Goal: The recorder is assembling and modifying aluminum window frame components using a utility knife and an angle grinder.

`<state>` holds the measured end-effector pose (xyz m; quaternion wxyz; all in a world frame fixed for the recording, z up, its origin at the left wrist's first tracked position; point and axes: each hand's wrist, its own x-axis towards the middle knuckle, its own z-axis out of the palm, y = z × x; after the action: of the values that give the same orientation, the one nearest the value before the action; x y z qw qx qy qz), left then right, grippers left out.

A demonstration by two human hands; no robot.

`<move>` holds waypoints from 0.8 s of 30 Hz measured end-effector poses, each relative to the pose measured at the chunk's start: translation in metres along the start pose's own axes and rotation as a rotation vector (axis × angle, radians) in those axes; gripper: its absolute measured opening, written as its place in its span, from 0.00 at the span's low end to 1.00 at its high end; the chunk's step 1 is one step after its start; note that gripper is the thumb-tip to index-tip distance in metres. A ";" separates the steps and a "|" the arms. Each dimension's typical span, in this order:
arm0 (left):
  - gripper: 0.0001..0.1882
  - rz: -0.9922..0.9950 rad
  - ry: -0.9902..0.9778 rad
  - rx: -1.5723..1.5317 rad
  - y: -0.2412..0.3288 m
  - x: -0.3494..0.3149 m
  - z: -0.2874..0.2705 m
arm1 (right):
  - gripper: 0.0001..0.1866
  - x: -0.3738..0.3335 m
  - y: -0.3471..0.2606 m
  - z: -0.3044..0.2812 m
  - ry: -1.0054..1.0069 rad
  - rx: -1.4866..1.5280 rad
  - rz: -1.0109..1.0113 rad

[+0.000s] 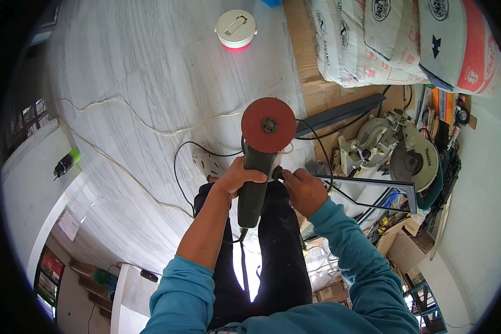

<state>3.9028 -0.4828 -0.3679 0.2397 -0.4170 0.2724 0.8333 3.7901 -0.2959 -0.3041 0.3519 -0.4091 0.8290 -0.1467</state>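
An angle grinder (252, 195) with a dark grey body stands upright in front of my legs, its reddish-brown disc (256, 119) at the top facing me. My left hand (238, 177) is wrapped round the grinder's body from the left, the thumb lying across it. On the other side my right hand (303, 191) is closed, its fingers pinching a small black piece (277, 173) beside the grinder; whether it is a plug or a grinder part cannot be made out. A black cord (176, 167) loops out to the left.
A white round container (236, 28) stands on the floor ahead. Pale cord (145, 127) snakes across the tiles. To the right are a miter saw (373, 142), a dark metal bar (345, 114), a dark frame (411, 197) and stacked sacks (389, 44). A drill (65, 163) sits far left.
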 end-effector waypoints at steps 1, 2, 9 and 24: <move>0.27 0.000 -0.006 0.004 0.002 0.001 -0.005 | 0.19 0.005 0.004 0.006 -0.042 0.018 0.038; 0.28 0.008 0.018 0.014 0.002 0.001 -0.015 | 0.18 0.010 0.008 0.013 -0.084 0.039 0.072; 0.32 0.100 -0.013 -0.140 0.011 -0.035 -0.050 | 0.19 0.038 0.077 0.059 -0.040 -0.220 0.352; 0.37 -0.345 -0.193 0.108 -0.016 -0.207 0.008 | 0.46 -0.107 -0.200 0.112 0.471 2.179 0.352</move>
<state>4.0196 -0.5011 -0.1969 0.4260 -0.3624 0.2172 0.8000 4.0285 -0.3320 -0.2273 0.3719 0.2763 0.3508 -0.8138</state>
